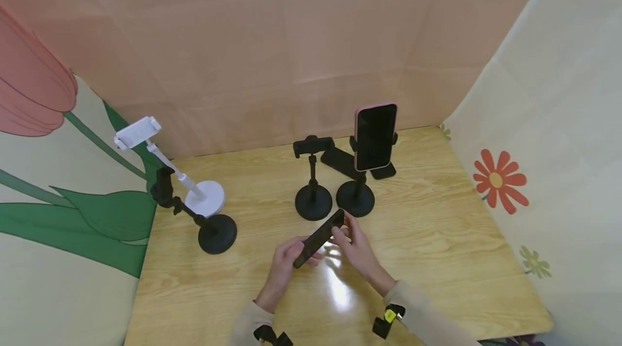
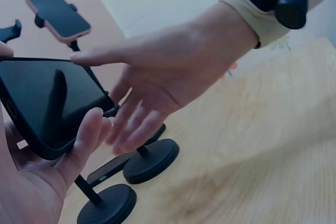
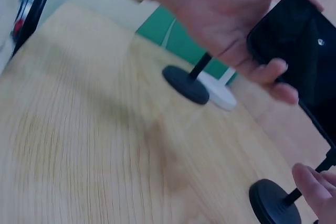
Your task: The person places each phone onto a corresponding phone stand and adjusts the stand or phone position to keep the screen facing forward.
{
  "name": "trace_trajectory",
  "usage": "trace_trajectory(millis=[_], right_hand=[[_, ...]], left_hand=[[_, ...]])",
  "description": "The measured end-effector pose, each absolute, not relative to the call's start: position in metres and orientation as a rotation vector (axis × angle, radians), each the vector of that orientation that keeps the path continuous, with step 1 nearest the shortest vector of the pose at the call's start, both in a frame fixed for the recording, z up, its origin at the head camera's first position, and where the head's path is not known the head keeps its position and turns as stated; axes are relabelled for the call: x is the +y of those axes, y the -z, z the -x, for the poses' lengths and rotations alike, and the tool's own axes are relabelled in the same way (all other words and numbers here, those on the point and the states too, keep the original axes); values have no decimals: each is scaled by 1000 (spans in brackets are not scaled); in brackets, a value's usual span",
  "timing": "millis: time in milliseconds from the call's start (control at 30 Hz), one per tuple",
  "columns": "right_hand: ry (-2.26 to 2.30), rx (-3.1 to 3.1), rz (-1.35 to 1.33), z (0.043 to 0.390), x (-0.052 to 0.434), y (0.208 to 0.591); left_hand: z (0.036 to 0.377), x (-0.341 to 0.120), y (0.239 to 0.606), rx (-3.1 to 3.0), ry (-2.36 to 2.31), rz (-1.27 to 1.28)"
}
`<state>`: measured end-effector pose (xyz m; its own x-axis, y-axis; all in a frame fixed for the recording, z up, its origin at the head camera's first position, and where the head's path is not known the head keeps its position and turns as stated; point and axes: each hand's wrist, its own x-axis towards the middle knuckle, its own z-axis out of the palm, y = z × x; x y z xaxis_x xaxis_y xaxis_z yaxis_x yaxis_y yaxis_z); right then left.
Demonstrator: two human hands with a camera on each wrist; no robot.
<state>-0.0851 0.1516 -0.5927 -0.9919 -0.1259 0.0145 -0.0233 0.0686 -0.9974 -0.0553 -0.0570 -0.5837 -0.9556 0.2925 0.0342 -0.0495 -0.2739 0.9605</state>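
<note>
The left hand (image 1: 284, 265) curls its fingers around the lower end of a slim black smartphone (image 1: 319, 238), holding it above the light wooden table (image 1: 437, 259). The right hand (image 1: 357, 246) touches the phone's upper end, its fingers mostly straight. Just behind stands an empty black round-based phone stand (image 1: 313, 184), and beside it a matching stand already clamps a pink-cased smartphone (image 1: 374, 135). Judging by this, one phone is mounted and the held one is not yet. Two more stands, white (image 1: 194, 184) and black (image 1: 204, 222), sit empty to the left.
</note>
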Motion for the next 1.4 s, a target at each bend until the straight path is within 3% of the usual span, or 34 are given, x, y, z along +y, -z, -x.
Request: trace_trajectory(millis=[467, 1200, 1400], right_hand=[[2226, 1840, -86, 91, 142, 589], [2325, 1803, 41, 101, 136, 580], [2377, 1831, 105, 102, 139, 579]], left_hand=[[52, -53, 591, 1823, -2323, -299], [58, -55, 600, 1794, -2404, -493], [59, -56, 602, 1814, -2372, -447]])
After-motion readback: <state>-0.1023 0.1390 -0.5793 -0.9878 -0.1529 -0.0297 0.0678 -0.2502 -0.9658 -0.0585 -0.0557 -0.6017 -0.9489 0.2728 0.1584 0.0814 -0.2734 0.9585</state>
